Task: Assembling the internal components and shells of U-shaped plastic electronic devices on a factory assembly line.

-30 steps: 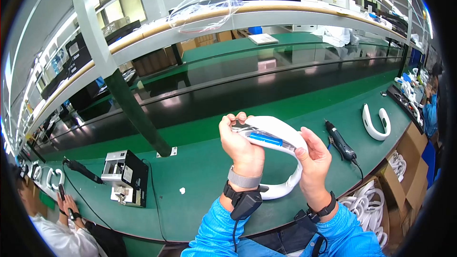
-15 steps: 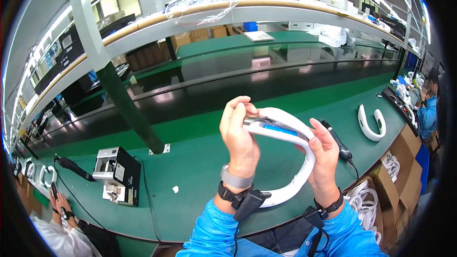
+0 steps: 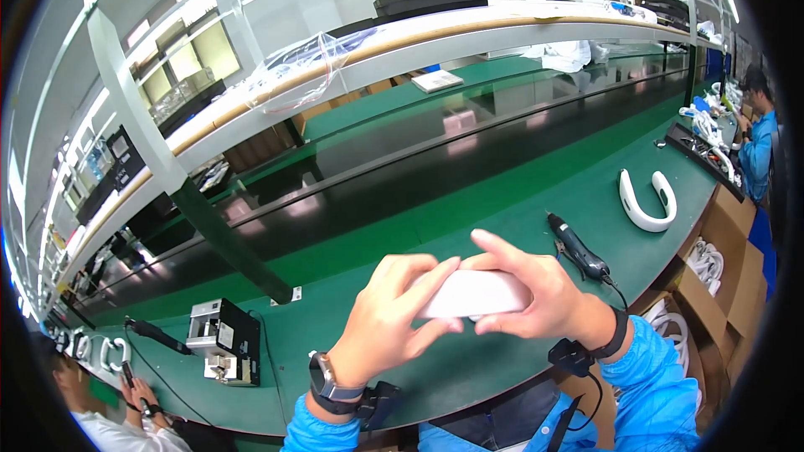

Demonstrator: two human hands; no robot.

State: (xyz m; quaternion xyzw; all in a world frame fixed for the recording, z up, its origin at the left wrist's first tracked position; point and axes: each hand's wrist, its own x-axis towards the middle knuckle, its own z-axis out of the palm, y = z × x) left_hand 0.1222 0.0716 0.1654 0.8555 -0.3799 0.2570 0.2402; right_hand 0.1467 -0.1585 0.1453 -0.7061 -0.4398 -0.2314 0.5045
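Note:
Both my hands hold a white curved plastic part [image 3: 473, 293] above the green bench top [image 3: 502, 209]. My left hand [image 3: 389, 318] grips its left end with the fingers wrapped over it. My right hand [image 3: 536, 289] closes over its right end, index finger stretched along the top. Most of the part is hidden by my fingers. Each wrist wears a dark band, and both sleeves are blue.
A black electric screwdriver [image 3: 578, 247] lies just right of my hands. Another white U-shaped part [image 3: 645, 201] rests further right. A black and white machine [image 3: 222, 339] stands at the left. Cardboard boxes [image 3: 712, 276] with white parts sit at the right edge. Other people work at both ends.
The white part has been turned and brought lower, so its open loop no longer shows. Both hands now close over its ends, nearer the bench edge.

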